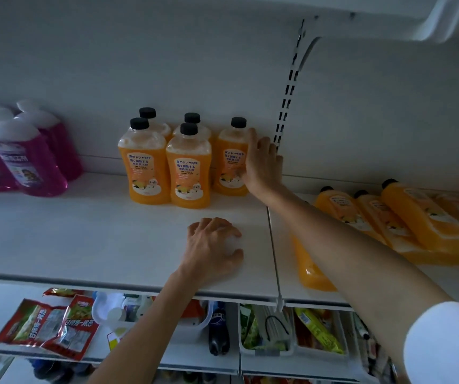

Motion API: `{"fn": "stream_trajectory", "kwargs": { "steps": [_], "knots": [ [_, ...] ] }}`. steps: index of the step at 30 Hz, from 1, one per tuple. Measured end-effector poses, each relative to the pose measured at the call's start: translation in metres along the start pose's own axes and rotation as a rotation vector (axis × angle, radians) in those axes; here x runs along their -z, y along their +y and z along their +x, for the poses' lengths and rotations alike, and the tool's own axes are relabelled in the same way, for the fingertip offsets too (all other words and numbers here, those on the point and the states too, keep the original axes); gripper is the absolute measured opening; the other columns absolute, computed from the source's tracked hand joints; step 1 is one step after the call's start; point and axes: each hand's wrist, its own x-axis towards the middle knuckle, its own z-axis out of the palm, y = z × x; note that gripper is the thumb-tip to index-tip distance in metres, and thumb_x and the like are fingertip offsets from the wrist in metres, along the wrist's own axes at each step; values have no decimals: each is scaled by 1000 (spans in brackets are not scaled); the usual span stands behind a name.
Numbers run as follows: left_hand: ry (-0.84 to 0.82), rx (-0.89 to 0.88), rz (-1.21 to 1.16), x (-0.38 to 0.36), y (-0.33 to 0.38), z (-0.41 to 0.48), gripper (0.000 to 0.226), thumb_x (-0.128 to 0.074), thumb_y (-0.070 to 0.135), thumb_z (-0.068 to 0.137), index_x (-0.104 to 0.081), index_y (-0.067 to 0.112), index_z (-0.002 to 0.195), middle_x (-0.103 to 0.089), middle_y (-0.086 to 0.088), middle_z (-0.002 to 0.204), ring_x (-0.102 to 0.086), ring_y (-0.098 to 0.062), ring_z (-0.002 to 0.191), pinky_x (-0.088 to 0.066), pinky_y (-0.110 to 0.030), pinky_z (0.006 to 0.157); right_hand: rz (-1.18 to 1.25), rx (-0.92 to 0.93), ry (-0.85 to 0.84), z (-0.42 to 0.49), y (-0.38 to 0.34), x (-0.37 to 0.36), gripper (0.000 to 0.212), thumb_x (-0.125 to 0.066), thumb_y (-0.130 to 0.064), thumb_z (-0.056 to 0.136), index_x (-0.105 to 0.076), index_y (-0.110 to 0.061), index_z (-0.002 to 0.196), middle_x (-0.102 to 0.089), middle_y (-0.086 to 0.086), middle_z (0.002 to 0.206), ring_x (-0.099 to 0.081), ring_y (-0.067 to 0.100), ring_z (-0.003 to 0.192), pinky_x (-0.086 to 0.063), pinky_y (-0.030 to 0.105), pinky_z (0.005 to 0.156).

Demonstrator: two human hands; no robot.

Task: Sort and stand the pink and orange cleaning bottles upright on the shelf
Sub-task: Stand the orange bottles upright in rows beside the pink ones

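head view: the white shelf [84,231] carried the bottles. at the far middle stood five orange bottles [164,167] upright with black caps, close together. the right hand [261,164] was at the rightmost upright bottle [229,162]; its fingers [250,139] were straight and lay flat against the right side of this bottle, and the thumb touched the front of the label. the left hand [211,248] rested on the shelf board nearer, in front of the group and apart from it; its fingers were loosely bent with the tips on the board, not closed around anything. at the far left stood the pink bottles [26,159] with white caps, packed together. on the right part of the shelf several lying orange bottles [417,217] were side by side, caps pointing far-left. one more orange bottle [311,270] lay near the front edge, partly hidden under the right forearm. on the lower shelf were red snack packets [48,325] and white bins [267,350] with goods.
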Motion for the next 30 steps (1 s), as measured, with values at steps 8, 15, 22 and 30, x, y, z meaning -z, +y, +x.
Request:
{"fn": "stream_trajectory", "kwargs": {
  "steps": [8,15,22,30],
  "knots": [
    [-46,-166,4,-2,2,-6,40,-46,33,75,-67,15,105,-64,-2,109,-56,-22,102,-43,-33,86,8,-38,-296,-32,61,36,68,-57,-50,86,-40,-6,135,-45,18,135,-35,33,129,-33,45,105],
    [-13,-172,4,-8,3,-6,44,-40,35,78,-67,11,103,-65,-6,106,-59,-26,95,-48,-38,81,-180,-1,-506,-84,114,67,63,-35,-58,92,-57,-10,127,-17,8,156,-2,24,144,-11,44,116],
    [-29,-157,-22,-6,6,-7,72,-25,66,73,-60,20,116,-58,1,119,-49,-20,111,-37,-34,93,81,-153,-377,-103,88,49,53,-47,-50,92,-56,-3,115,-49,11,131,-37,25,130,-31,35,106],
    [-108,123,-462,2,3,-5,96,-37,83,56,-38,30,136,-56,1,119,-52,-16,107,-44,-35,91,373,-415,-324,-94,9,13,61,-53,-56,86,-44,-9,124,-57,7,113,-58,25,101,-50,38,81]
  ]
}}
